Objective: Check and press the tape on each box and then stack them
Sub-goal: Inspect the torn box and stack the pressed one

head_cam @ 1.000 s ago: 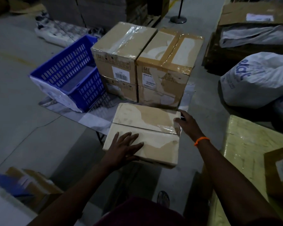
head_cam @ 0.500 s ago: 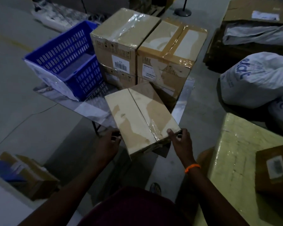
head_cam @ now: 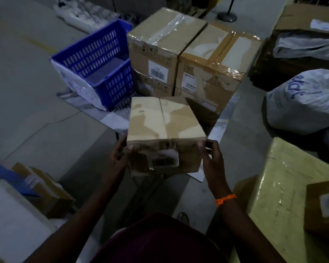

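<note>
On the table edge, one cardboard box (head_cam: pixel 164 118) gripped by two hands, left hand (head_cam: pixel 120 158), right hand (head_cam: pixel 210 158), fingers clasping its sides, four stacked boxes (head_cam: pixel 186 59) behind

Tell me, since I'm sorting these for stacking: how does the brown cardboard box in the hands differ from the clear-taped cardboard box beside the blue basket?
The held brown cardboard box is gripped by both hands; the clear-taped cardboard box sits atop another box. The held one's top shows torn pale patches; the other's top carries glossy tape. Both bear barcode labels.
</note>
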### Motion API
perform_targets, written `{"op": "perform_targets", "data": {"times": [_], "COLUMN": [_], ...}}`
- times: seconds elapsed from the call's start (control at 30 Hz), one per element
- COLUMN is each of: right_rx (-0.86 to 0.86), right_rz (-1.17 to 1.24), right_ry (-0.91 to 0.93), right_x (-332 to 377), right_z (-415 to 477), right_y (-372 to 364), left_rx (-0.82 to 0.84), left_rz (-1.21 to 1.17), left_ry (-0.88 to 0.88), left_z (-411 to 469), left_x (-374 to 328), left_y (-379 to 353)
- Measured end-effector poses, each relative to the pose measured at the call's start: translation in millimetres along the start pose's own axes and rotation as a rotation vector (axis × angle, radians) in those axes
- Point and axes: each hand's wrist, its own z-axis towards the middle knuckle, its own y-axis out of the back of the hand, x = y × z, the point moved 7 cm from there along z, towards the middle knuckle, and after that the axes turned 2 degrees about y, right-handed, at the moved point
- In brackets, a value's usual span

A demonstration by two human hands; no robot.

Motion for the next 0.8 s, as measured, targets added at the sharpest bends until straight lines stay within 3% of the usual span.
{"op": "perform_targets", "data": {"times": [0.37,0.8], "right_rx": [-0.014,-0.109], "right_rz": [0.116,0.075], "right_ry": [0.157,0.009], "right_x": [80,41], "right_z": [38,63], "right_y": [14,22], "left_rx": [0.01,0.133], "left_rz": [0.026,0.174], "left_ry": [-0.131,-0.06], "left_z": [48,94], "left_x": [-65,-59], "left_y": [1,-53]}}
